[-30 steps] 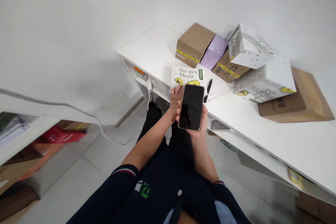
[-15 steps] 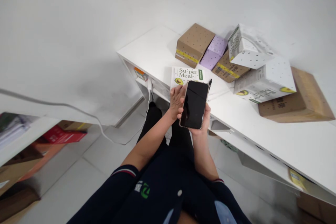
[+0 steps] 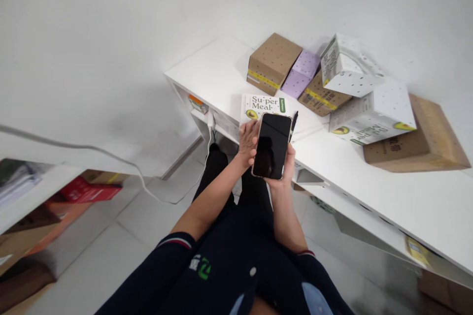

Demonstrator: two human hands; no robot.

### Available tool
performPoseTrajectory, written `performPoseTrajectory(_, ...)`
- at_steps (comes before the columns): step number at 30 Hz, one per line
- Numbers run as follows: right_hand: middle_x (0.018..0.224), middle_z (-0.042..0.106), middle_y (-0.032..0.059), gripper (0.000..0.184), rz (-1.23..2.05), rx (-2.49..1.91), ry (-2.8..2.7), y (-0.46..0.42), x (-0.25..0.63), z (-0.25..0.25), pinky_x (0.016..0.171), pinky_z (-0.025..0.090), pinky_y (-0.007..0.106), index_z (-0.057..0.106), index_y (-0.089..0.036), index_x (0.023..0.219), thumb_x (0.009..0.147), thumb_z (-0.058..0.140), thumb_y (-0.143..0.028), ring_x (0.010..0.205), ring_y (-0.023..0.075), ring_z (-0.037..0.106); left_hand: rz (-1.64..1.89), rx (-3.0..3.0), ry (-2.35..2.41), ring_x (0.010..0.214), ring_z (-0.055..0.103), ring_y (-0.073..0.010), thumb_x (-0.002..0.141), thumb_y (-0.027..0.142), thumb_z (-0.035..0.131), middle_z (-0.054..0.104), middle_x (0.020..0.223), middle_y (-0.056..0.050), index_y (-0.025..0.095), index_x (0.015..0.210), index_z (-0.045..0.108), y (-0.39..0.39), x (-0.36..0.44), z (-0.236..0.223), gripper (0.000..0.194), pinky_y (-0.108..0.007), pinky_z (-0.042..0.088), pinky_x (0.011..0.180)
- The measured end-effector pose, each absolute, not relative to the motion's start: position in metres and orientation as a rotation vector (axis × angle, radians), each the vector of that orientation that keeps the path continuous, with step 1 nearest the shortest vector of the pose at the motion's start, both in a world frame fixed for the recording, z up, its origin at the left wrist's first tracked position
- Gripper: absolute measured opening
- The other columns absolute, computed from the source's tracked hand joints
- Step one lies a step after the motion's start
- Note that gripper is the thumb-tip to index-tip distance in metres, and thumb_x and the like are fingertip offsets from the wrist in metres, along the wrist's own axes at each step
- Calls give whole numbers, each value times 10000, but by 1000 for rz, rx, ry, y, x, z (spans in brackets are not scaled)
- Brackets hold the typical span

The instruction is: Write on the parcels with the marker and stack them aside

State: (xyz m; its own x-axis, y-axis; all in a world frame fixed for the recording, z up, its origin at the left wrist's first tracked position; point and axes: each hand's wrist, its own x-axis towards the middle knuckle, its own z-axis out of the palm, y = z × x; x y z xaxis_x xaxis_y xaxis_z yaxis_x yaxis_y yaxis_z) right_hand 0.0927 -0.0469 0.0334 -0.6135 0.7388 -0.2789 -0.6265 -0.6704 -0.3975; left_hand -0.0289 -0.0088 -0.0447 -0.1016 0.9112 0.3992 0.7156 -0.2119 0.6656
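Your right hand [image 3: 287, 170] grips one phone [image 3: 272, 146] before the desk [image 3: 210, 69]; your left hand [image 3: 248, 142], fingers loosely spread, is just beside it. Beyond one Su-per Meal pack [image 3: 265, 104], six boxes [image 3: 275, 56] hide their contents.

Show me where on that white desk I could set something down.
Two bare patches: the desk's left end, bordered by the leftmost brown box, and its right front stretch, before the rightmost brown box. It's crowded around the phone, with a Su-per Meal box and pen close by.
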Motion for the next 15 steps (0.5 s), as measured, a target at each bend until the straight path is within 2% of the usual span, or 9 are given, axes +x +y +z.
performPoseTrajectory(4,1201,711,124,585,2248,-531,-360,-45,92,33,893,553,559,614,-213,1212,846,447,-638,1138,306,640,1179,1898,1808,1388,465,-300,943,420,440,576,1435,-96,281,1313,578,-8,-29,-40,418,-469,313,1161)
performPoseTrajectory(15,1183,720,114,594,2258,-529,-383,-43,92,35,884,557,542,603,-224,1233,863,411,-647,1093,289,660,1131,1915,1817,1357,456,-305,987,490,356,573,1420,-87,265,1330,545,-9,-27,-30,452,-459,293,1146)
